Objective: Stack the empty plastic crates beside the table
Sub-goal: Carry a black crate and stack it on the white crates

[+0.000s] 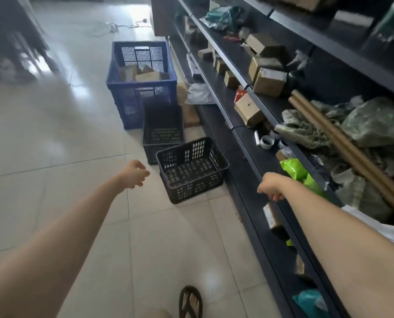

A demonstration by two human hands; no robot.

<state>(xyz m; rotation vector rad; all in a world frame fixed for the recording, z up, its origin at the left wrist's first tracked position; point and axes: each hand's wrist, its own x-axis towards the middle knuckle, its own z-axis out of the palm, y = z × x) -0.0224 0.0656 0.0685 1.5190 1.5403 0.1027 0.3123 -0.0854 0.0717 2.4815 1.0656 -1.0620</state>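
Observation:
Two empty black plastic crates stand on the tiled floor beside the dark table. The nearer black crate (191, 171) sits slightly askew; the second black crate (163, 131) stands just behind it, touching it. My left hand (134, 173) hovers to the left of the nearer crate, fingers loosely curled and holding nothing. Over the table's front edge, to the right of that crate, my right hand (270, 185) is stretched out with loosely curled fingers, holding nothing either.
A taller blue crate (141, 88) with cardboard boxes inside stands behind the black ones. The long dark table (244, 138) on the right is covered with boxes, bags, tape and cardboard tubes (342, 145). My sandalled foot (190, 301) is at the bottom. Open tiled floor lies to the left.

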